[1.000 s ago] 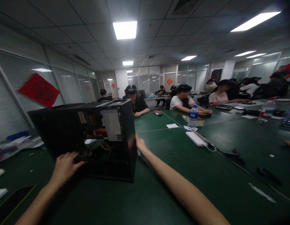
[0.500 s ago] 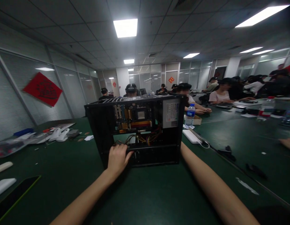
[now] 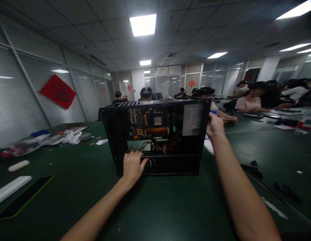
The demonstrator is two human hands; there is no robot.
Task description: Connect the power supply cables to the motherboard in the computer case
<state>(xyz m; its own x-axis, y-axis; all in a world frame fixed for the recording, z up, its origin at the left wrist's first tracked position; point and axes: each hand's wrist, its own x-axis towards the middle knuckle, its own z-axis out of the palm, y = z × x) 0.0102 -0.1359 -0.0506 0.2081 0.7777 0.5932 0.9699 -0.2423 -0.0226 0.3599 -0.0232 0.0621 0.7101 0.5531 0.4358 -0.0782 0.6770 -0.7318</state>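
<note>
An open black computer case (image 3: pixel 115 134) stands upright on the green table (image 3: pixel 170 207), its open side facing me. Inside I see the motherboard (image 3: pixel 150 122), a grey power supply (image 3: pixel 194 118) and coloured cables (image 3: pixel 165 147). My left hand (image 3: pixel 132 165) grips the lower front frame of the case, fingers curled over the bar. My right hand (image 3: pixel 215 126) is closed on the case's upper right edge, beside the power supply.
Loose parts and white items (image 3: pixel 70 136) lie at the left back. A dark panel (image 3: pixel 22 199) and a white bar (image 3: pixel 11 187) lie near left. Cables (image 3: pixel 253 166) run along the right. Several people sit at tables behind.
The case has been turned so that its open side faces me. My right hand rose from behind the case's lower right to its upper right edge. My left hand kept its hold on the lower frame.
</note>
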